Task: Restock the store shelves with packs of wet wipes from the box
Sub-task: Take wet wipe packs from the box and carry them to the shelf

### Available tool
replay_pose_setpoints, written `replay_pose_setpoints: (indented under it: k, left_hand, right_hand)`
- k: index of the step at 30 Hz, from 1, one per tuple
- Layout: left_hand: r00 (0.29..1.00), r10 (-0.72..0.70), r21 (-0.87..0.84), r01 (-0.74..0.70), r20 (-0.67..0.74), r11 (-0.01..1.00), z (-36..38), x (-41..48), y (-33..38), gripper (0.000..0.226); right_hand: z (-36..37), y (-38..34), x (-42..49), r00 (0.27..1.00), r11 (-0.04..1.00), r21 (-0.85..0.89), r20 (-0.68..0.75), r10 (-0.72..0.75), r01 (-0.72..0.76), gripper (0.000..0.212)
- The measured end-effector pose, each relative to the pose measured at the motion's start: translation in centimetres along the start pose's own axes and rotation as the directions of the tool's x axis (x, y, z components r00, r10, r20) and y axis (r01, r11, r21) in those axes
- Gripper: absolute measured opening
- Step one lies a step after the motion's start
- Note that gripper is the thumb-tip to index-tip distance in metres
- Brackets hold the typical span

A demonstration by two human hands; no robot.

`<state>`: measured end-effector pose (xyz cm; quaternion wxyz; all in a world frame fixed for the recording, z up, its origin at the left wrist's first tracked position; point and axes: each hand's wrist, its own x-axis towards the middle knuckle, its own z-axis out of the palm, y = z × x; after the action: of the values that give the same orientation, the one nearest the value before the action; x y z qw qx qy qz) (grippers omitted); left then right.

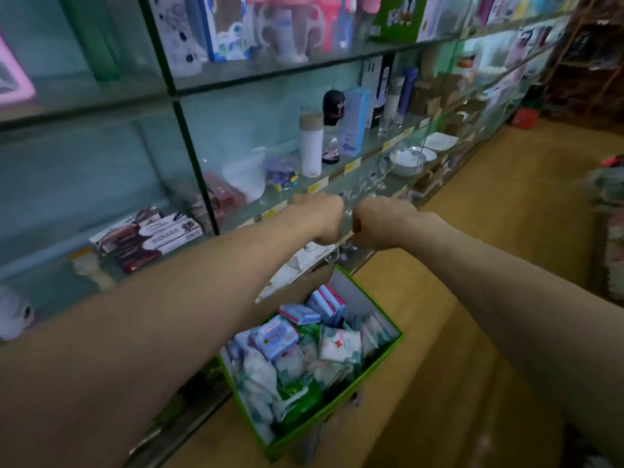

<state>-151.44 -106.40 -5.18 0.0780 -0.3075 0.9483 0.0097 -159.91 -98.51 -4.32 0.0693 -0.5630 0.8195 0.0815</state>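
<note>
Fingers, left hand (319,216): curled under and turned away from the camera; whether they pinch anything cannot be told.
Fingers, right hand (381,224): also curled, thumb tucked toward the left hand; any hold is hidden. No pack shows in either hand.
Hand position: both arms stretched out, fists almost touching, at the front edge of a glass shelf (270,214) that carries yellow price labels.
Nearest goods: stemmed glasses (381,170) just beyond the knuckles, blurred; white bowls (407,160) further right; a white flask (311,145) on the same shelf further back.
Task item: packs of wet wipes (273,337), blue, green and white wrappers, heaped loosely.
Item location: inside the green-rimmed box (341,407), which stands on the floor (472,231) against the foot of the shelving.
Item relative to fingers: below the hands and nearer the person, well apart; no contact.
Box fill: looks nearly full, so restocking seems barely begun.
Step in hand (judged): hands occupied at shelf level, likely readying a space or steadying, not yet picking.
Next move calls for: lowering one hand into the box, closing the fingers round a top pack, and lifting it clear of the rim.
Risk: fragile glasses sit near the knuckles; a careless swing could knock them.
Outlying stock: dark red cartons (148,234) on the left shelf.
</note>
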Motion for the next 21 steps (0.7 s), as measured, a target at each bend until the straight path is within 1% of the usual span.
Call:
replay_pose_setpoints:
  k: [2,3,7,8,9,12,13,16,21]
  left_hand:
    - [0.998,-0.027,-0.045,0.030,0.063,0.999,2.2,0.5,-1.2,0.012]
    - [0.994,-0.041,-0.069,0.048,0.101,0.996,3.5,0.8,-1.7,0.013]
    - [0.971,-0.123,-0.140,0.153,0.205,0.978,8.3,1.9,-2.8,0.033]
    - [0.962,-0.143,-0.153,0.181,0.232,0.971,9.5,2.2,-3.0,0.033]
    - [0.951,-0.161,-0.168,0.210,0.263,0.963,10.5,2.5,-3.1,0.028]
    - [0.910,-0.212,-0.182,0.290,0.357,0.939,13.8,3.3,-4.0,0.008]
    - [0.895,-0.231,-0.182,0.318,0.381,0.931,15.0,3.5,-4.4,0.007]
    - [0.848,-0.276,-0.194,0.395,0.452,0.898,18.7,3.5,-5.8,0.015]
    - [0.746,-0.291,-0.246,0.517,0.600,0.820,26.1,2.1,-8.4,0.017]
  right_hand:
    - [1.9,-0.8,1.5,0.998,0.999,0.013,0.048,-0.031,0.031,0.016]
    - [2.9,-1.2,2.2,0.996,0.999,0.016,0.077,-0.050,0.049,0.018]
    - [7.7,-2.1,5.4,0.975,0.988,0.055,0.167,-0.150,0.143,0.016]
    - [9.0,-2.2,6.0,0.968,0.985,0.071,0.187,-0.169,0.158,0.017]
    - [10.2,-2.3,6.7,0.960,0.980,0.087,0.201,-0.194,0.179,0.018]
    - [13.5,-2.3,8.5,0.930,0.959,0.138,0.241,-0.276,0.249,0.031]
    - [14.4,-2.4,9.0,0.919,0.953,0.157,0.262,-0.294,0.260,0.034]
    - [17.5,-3.0,10.5,0.881,0.933,0.194,0.318,-0.351,0.302,0.034]
    - [23.2,-5.3,12.2,0.799,0.904,0.231,0.425,-0.426,0.359,0.035]
